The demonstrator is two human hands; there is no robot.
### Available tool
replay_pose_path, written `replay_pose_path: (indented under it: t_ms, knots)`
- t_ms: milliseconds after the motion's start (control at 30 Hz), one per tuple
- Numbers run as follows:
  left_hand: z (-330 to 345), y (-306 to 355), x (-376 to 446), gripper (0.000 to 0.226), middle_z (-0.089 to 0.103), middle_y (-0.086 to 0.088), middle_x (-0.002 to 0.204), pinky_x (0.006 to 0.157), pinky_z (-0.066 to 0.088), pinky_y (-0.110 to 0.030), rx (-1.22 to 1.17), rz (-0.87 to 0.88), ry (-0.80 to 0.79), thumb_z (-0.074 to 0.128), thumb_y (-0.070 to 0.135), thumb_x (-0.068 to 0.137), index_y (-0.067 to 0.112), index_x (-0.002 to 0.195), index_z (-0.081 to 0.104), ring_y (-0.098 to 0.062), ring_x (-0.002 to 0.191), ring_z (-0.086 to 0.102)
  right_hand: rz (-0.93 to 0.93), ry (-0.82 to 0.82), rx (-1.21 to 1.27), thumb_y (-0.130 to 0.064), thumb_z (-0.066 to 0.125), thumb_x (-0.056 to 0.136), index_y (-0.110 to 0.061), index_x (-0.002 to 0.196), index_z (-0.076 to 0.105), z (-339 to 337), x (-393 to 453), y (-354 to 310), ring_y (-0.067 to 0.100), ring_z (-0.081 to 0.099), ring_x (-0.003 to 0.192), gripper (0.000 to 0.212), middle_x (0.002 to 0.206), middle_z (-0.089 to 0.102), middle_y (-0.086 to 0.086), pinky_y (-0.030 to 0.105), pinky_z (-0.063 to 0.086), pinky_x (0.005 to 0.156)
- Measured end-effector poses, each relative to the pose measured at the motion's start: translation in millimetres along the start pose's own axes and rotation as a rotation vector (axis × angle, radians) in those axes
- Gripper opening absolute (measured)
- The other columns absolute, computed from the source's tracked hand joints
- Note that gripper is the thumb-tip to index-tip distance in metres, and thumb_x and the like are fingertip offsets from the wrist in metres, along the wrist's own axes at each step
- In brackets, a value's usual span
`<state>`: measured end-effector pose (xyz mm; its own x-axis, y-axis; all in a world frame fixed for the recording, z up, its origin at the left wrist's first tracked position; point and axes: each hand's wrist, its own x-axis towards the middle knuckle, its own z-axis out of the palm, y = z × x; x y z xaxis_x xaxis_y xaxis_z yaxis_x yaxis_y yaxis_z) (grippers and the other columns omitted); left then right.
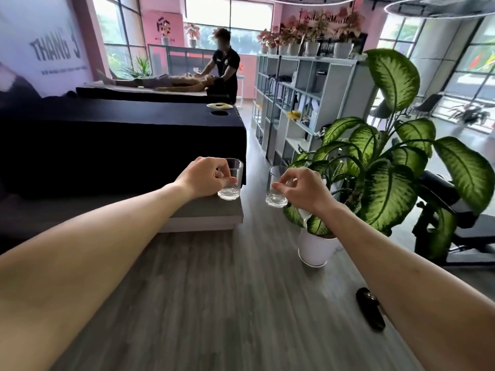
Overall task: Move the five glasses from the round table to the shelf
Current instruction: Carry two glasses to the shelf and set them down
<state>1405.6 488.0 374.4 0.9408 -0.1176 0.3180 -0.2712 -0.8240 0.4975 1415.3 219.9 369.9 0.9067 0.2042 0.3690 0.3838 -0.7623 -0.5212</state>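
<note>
Both arms out front: the left hand (206, 178) pinches a clear glass (231, 180) by its side wall, and the right hand (300, 187) pinches a second glass (276, 186) the same way, both upright and in the air over the wood floor (214, 290). Light, rigid, slick and breakable, I'd say (mid-wall grips suit them). The white shelf (302, 103) stands ahead, past the leafy plant (380, 167). The wall banner (53, 46) reads "THANG 3".
</note>
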Motion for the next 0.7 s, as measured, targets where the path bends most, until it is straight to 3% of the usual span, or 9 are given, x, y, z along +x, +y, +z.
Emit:
replay_pose_path:
  t_ms: [200,533,700]
  knots:
    - [35.1,-20.4,84.6,0.021,0.072,0.007,0.087,0.086,0.056,-0.037,-0.017,-0.005,-0.028,0.075,0.048,0.076,0.029,0.076,0.066,-0.011,0.09,0.069,0.024,0.021,0.01,-0.045,0.073,0.079,-0.027,0.078,0.072,13.7,72.3,48.6,0.006,0.061,0.068,0.017,0.068,0.064,-0.01,0.022,0.041,0.061]
    - [81.0,-45.8,258.1,0.022,0.071,0.009,0.087,0.085,0.057,-0.037,-0.03,-0.049,-0.002,0.074,0.051,0.075,0.031,0.077,0.065,-0.01,0.09,0.069,-0.012,-0.021,0.018,-0.043,0.075,0.08,-0.024,0.081,0.072,24.4,246.0,143.8,0.014,0.064,0.077,0.019,0.076,0.067,-0.007,0.028,0.053,0.07]
    - [92.2,-66.1,327.3,0.022,0.072,0.008,0.087,0.086,0.056,-0.036,-0.022,-0.092,0.022,0.072,0.054,0.073,0.033,0.075,0.065,-0.011,0.089,0.069,-0.04,-0.026,0.036,-0.047,0.074,0.078,-0.029,0.073,0.068,37.5,323.2,173.8,0.01,0.063,0.073,0.02,0.073,0.066,-0.011,0.025,0.048,0.067]
